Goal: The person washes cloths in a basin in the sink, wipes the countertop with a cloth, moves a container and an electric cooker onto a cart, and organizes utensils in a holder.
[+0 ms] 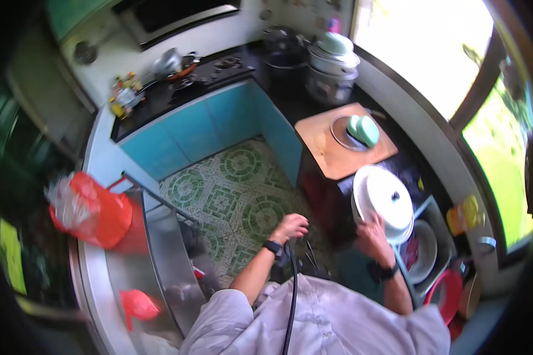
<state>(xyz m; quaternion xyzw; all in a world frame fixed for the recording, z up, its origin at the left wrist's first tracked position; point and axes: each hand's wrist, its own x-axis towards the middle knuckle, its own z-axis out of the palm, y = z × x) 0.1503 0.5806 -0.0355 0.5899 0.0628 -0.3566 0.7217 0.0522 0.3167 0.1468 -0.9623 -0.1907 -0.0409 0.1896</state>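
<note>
My right hand (374,238) is at the near edge of a white pot lid (388,207) with a dark knob, its fingers curled at the rim and slightly blurred. Under the lid, the side of a white pot (355,207) shows on the left. Over the floor hangs my left hand (291,227), fingers loosely bent and nothing visible in them. A black cable (294,284) runs down beside the left wrist. Beyond the pot, a wooden board (317,145) carries a metal plate (339,133) with pale green bowls (364,130) on it.
A sink (447,236) holding a basin (426,260) lies right of my right hand, with a red basin (447,293) closer. Stacked pots (331,83) stand in the far corner. On the stove sits a pan (183,71). At left, a red bag (103,216) rests on a ledge.
</note>
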